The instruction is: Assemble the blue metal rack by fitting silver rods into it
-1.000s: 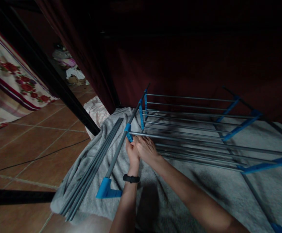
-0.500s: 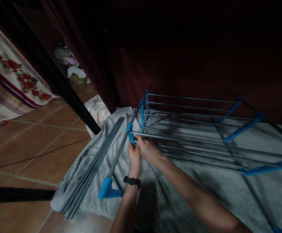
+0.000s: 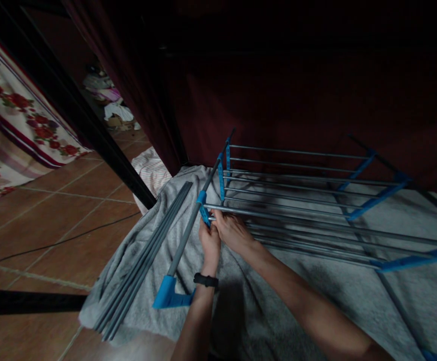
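A grey metal drying rack point(image 3: 301, 200) with blue plastic brackets lies on a grey blanket point(image 3: 316, 296) on the floor. My left hand point(image 3: 208, 241), with a black band on its wrist, is closed on the blue bracket point(image 3: 203, 210) at the rack's near left corner. My right hand point(image 3: 232, 232) pinches the end of a thin grey rod point(image 3: 316, 228) right beside that bracket. The two hands touch each other. A grey side tube point(image 3: 188, 230) runs from the bracket down to a blue foot piece point(image 3: 165, 293).
A bundle of loose grey rods point(image 3: 146, 260) lies on the blanket's left part. Left of it is brown tiled floor point(image 3: 52, 225) with a thin black cable. A dark red curtain point(image 3: 278, 100) hangs behind the rack. A flowered cloth point(image 3: 7, 115) is at far left.
Both hands have shifted slightly up and right along the rack's corner, staying closed on the bracket and rod end. The view has barely moved.
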Demonstrator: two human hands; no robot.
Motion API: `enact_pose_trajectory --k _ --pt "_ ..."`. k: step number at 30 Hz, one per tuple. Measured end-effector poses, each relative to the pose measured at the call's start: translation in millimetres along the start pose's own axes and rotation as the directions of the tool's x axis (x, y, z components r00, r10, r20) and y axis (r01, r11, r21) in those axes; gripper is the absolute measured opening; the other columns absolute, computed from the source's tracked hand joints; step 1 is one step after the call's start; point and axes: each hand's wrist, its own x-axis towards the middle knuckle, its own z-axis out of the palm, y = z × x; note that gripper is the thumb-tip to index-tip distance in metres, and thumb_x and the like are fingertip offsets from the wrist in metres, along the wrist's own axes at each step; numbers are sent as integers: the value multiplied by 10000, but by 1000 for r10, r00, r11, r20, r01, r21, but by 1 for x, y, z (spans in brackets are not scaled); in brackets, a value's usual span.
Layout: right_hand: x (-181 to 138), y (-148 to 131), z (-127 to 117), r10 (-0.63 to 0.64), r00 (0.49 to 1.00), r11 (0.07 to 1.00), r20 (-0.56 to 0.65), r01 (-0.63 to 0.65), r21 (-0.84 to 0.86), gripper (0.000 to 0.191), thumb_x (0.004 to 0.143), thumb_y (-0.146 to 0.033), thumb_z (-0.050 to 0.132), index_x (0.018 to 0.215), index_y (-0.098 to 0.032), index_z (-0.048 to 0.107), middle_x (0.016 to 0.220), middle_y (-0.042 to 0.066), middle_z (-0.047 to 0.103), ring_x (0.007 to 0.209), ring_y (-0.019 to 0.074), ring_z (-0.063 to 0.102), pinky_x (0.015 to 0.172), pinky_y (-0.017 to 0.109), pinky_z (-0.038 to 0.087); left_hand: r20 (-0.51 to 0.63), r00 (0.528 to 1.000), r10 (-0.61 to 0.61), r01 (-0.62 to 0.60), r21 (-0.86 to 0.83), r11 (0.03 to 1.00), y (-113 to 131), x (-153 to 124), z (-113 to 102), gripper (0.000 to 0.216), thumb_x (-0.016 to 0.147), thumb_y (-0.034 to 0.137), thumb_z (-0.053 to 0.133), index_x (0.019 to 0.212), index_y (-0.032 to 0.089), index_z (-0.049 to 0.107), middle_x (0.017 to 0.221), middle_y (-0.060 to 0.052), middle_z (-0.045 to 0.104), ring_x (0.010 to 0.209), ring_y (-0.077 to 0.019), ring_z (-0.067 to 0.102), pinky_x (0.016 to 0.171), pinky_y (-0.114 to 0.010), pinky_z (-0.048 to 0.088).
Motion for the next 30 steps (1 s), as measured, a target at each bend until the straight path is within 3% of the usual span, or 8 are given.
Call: enact_pose_trajectory --k 21,25,30 --pt "3 -3 -1 12 1000 1000 0 -12 -23 332 1033 -252 369 1323 -177 510 1148 137 727 1067 233 682 930 351 479 -17 1000 6 -6 36 999 -7 0 1 165 837 327 546 970 233 575 789 -39 646 728 -217 592 735 -374 505" --pt "-6 -2 -1 -20 997 998 -79 16 -55 332 1030 -264 403 1326 -158 509 1185 141 707 1136 232 647 989 371 463 14 999 38 -38 34 999 -2 1 0 162 840 302 565 993 256 588 869 -50 666 819 -241 638 797 -412 521" --pt "-42 17 -4 17 979 991 -203 -43 -129 403 1000 -269 506 1389 -167 475 1328 135 644 1251 239 572 1068 406 421 -23 998 54 -52 65 997 -1 4 -1 227 832 281 576 1053 232 574 1021 -94 658 1013 -293 633 944 -496 491"
